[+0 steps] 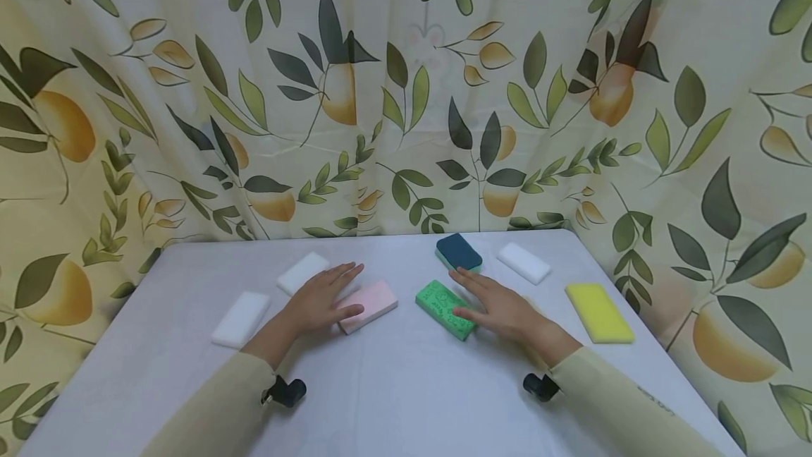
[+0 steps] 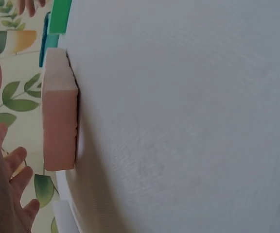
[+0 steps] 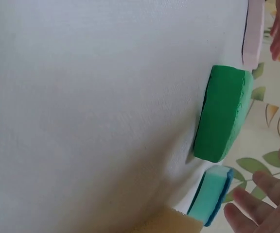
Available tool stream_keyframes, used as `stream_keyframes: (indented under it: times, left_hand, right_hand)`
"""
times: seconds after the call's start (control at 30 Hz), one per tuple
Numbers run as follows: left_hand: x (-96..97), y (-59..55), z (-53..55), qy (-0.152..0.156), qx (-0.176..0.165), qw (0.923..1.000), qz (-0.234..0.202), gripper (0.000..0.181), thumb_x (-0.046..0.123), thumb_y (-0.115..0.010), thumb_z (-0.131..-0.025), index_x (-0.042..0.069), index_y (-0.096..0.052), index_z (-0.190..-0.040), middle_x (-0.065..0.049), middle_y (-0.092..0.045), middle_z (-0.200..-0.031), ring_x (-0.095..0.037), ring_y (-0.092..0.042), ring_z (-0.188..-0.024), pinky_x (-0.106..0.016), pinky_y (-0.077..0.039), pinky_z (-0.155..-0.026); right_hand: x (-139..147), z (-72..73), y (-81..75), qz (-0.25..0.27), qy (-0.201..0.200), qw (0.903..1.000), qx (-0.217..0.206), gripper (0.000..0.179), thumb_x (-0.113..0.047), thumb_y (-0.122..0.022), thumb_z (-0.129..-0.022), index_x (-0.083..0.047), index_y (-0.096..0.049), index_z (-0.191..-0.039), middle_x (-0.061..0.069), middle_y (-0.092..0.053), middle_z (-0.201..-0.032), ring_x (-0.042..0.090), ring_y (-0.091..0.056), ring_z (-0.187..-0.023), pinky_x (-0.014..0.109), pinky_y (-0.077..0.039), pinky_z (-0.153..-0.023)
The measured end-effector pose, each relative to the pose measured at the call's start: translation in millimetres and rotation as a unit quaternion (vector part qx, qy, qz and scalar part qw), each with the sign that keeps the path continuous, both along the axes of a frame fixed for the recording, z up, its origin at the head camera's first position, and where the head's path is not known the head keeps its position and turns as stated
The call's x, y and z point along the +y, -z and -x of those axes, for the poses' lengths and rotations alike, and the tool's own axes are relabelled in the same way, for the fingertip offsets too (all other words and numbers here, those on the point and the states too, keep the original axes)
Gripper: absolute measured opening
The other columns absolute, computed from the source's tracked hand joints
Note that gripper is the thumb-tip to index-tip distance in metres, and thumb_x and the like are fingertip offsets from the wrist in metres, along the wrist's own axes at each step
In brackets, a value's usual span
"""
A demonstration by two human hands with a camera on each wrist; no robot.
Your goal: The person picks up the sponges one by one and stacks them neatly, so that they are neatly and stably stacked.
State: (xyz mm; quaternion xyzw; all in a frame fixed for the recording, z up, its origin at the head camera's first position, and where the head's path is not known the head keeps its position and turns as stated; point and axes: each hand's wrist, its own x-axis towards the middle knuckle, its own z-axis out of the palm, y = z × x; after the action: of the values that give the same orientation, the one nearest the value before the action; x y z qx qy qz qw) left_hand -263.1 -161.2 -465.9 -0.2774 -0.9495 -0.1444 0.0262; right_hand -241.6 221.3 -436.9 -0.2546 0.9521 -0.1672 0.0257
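Note:
My left hand [image 1: 320, 302] hovers with fingers spread over the left end of a pink sponge [image 1: 374, 302]. In the left wrist view the fingers stand apart from that sponge [image 2: 60, 111], which lies flat on the table. My right hand [image 1: 507, 309] is held likewise, thumb and fingers extended, over the right edge of a green sponge [image 1: 440, 305]. Just behind its fingertips lies a sponge with a dark blue top [image 1: 459, 251] and a teal-green body. A tan sponge [image 3: 166, 223] shows below the right hand in the right wrist view, mostly hidden from the head view. Neither hand holds anything.
Two white pads [image 1: 241, 319] lie to the left, one partly behind the left hand. Another white pad [image 1: 524, 263] lies at the back right, and a yellow pad [image 1: 599, 312] near the right edge. A patterned curtain [image 1: 406, 90] hangs behind the white-covered table [image 1: 406, 400].

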Motion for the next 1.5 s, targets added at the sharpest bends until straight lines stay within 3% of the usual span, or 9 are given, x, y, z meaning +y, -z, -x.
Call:
stream_keyframes:
  times: [0.57,0.93,1.13,1.5]
  left_hand:
    - [0.5,9.1,-9.8,-0.015,0.001,0.9999,-0.004,0.084,0.066,-0.053,-0.090,0.022,-0.028,-0.156,-0.007,-0.039,-0.155,-0.028,-0.038,-0.142,-0.046,-0.032,-0.113]
    - [-3.2,18.0,-10.2,-0.027,-0.009,0.9995,-0.010,0.087,0.071,-0.052,-0.087,0.025,-0.027,-0.157,-0.006,-0.041,-0.154,-0.027,-0.040,-0.140,-0.045,-0.035,-0.111]
    - [-6.4,16.9,-15.8,-0.038,-0.029,0.9988,-0.016,0.089,0.070,-0.056,-0.085,0.026,-0.027,-0.157,-0.008,-0.042,-0.152,-0.029,-0.041,-0.139,-0.049,-0.035,-0.110]
    - [-5.6,19.7,-19.6,-0.035,-0.006,0.9993,-0.012,0.087,0.068,-0.059,-0.085,0.022,-0.034,-0.154,-0.005,-0.051,-0.137,-0.025,-0.049,-0.125,-0.045,-0.045,-0.099]
  right_hand:
    - [-0.9,-10.3,12.5,0.014,0.019,0.9996,-0.013,0.082,-0.058,-0.056,-0.092,-0.015,-0.029,-0.156,0.014,-0.033,-0.158,0.039,-0.032,-0.143,0.059,-0.031,-0.110]
    - [0.2,-16.6,15.1,0.039,0.036,0.9983,-0.023,0.086,-0.058,-0.061,-0.090,-0.017,-0.026,-0.157,0.018,-0.039,-0.152,0.041,-0.035,-0.141,0.060,-0.032,-0.109]
    - [-3.0,-16.1,19.3,0.054,0.041,0.9969,-0.041,0.088,-0.057,-0.065,-0.088,-0.018,-0.026,-0.157,0.016,-0.046,-0.144,0.034,-0.044,-0.134,0.055,-0.037,-0.107]
    - [-3.4,-16.1,24.5,0.049,0.051,0.9967,-0.038,0.092,-0.061,-0.066,-0.084,-0.020,-0.026,-0.157,0.005,-0.053,-0.124,0.020,-0.053,-0.113,0.046,-0.045,-0.097]
